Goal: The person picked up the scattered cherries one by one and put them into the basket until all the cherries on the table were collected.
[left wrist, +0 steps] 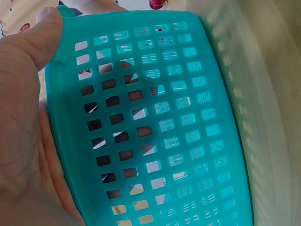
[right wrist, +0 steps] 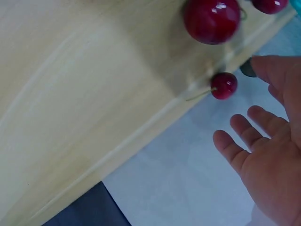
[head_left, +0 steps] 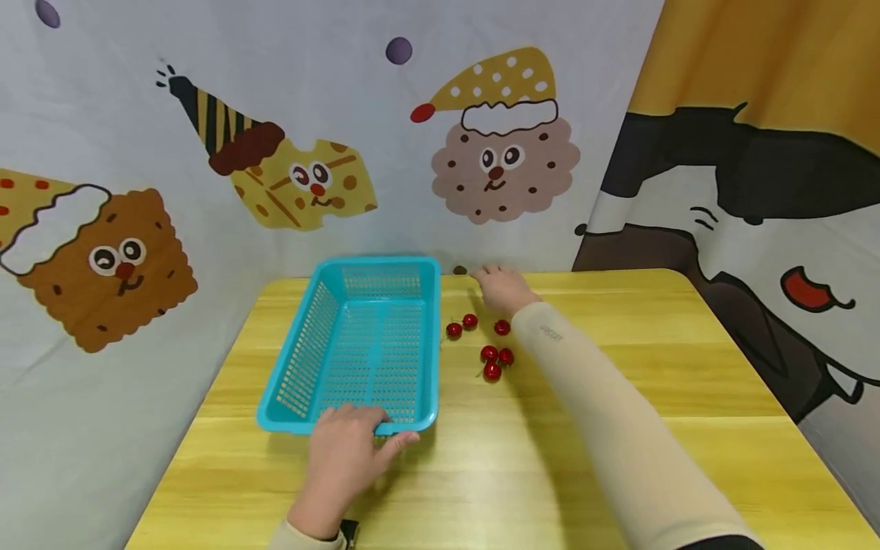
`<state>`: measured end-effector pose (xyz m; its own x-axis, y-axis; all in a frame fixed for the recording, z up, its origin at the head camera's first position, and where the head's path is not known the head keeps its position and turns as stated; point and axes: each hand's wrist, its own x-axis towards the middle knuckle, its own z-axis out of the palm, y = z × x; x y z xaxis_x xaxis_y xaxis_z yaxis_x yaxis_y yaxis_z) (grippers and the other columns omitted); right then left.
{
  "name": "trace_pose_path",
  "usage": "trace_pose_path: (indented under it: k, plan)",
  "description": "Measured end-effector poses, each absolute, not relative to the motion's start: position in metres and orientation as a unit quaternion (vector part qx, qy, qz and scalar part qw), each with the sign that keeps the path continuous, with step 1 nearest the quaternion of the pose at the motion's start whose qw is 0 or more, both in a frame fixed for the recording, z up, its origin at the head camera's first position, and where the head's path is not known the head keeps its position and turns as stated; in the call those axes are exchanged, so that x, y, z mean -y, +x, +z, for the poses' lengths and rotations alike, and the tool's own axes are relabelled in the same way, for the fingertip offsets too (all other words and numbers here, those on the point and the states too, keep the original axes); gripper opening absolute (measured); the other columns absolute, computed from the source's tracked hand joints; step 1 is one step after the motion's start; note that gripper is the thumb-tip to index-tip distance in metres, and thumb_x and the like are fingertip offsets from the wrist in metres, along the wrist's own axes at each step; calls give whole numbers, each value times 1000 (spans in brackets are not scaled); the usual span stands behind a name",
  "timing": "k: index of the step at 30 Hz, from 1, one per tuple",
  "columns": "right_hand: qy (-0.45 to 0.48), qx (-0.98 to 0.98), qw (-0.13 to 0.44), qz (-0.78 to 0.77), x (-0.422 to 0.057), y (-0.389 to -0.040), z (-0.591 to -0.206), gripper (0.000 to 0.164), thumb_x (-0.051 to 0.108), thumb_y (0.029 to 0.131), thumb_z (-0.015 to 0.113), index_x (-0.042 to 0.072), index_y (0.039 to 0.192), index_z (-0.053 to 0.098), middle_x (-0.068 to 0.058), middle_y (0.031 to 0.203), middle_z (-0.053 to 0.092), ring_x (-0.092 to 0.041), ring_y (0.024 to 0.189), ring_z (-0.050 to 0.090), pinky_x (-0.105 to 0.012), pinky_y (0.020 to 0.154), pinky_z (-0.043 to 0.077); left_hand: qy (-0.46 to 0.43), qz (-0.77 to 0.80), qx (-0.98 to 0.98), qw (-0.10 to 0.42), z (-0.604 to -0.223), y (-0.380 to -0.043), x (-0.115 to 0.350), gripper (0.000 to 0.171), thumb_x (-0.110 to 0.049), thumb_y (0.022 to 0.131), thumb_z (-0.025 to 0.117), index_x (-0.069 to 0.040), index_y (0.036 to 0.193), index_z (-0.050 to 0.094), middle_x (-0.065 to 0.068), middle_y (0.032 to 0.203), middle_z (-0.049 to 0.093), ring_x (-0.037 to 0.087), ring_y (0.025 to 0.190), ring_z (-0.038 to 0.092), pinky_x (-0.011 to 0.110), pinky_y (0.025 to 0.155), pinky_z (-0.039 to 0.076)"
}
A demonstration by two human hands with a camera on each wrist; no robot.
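My left hand [head_left: 347,458] grips the near rim of a turquoise plastic basket [head_left: 435,359], its fingers over the edge and the thumb outside. From the left wrist, the basket's slotted wall [left wrist: 155,117] fills the view, with the thumb [left wrist: 47,40] at its rim. My right hand [head_left: 505,290] reaches out at the table's far edge, just right of the basket's far end. In the right wrist view its fingers are spread, and a stemmed cherry [right wrist: 224,85] sits at the table edge near the fingertips. Several red cherries [head_left: 492,371] lie right of the basket.
The wooden table [head_left: 619,458] extends to the right, partly under my right sleeve [head_left: 605,412]. Behind its far edge hangs a pale cloth [head_left: 385,153] printed with cartoon biscuits and cheese. A larger red fruit [right wrist: 211,21] lies nearer the right wrist camera.
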<state>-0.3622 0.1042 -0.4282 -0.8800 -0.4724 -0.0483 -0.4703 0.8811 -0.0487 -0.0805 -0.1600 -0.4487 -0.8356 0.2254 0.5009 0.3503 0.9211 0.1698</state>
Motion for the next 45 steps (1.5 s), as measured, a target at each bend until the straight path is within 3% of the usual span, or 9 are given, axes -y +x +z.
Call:
trace_pose_path:
  k: [7,18,26,34,40,45]
  plan:
    - [-243,-969,33,22,-116,-358,-454,45,17,105,48,12,149,41,-17,152,33,-38,137,24,-56,110,26,-154,-142,947,245,-459,-74,150,48,-65,66,79,-18,72,69,-8,64,65,17,57,51,33,54,36]
    - [-259,-963,33,68,-126,-364,-457,44,1,101,51,8,144,48,-19,152,34,-37,136,26,-55,109,28,-161,-153,939,262,-458,-74,145,49,-64,64,81,-18,72,69,-8,65,66,15,56,50,31,53,33]
    - [-264,-961,8,86,-134,-367,-463,33,2,99,55,12,129,63,-16,131,56,-36,120,47,-53,97,45,-163,-145,942,256,-455,-78,143,52,-69,68,75,-18,74,69,-8,66,66,14,57,50,31,54,32]
    - [-261,-964,24,51,-145,-368,-461,30,1,99,54,10,125,65,-14,122,60,-32,107,55,-51,94,47,-149,-137,948,246,-451,-81,144,52,-71,68,74,-19,75,69,-8,68,66,16,60,53,33,57,35]
    - [-272,-961,-48,-14,-139,-362,-436,29,9,98,61,8,126,63,-12,119,63,-29,105,58,-46,92,49,-145,-132,950,244,-451,-82,150,53,-72,70,72,-19,76,69,-8,69,67,17,61,55,34,56,37]
    - [-356,-918,-150,-87,-78,-319,-384,32,16,98,63,12,129,61,-6,122,60,-22,107,56,-40,92,49,-135,-120,954,240,-453,-81,157,57,-76,73,66,-19,78,69,-7,71,68,18,64,57,35,58,38]
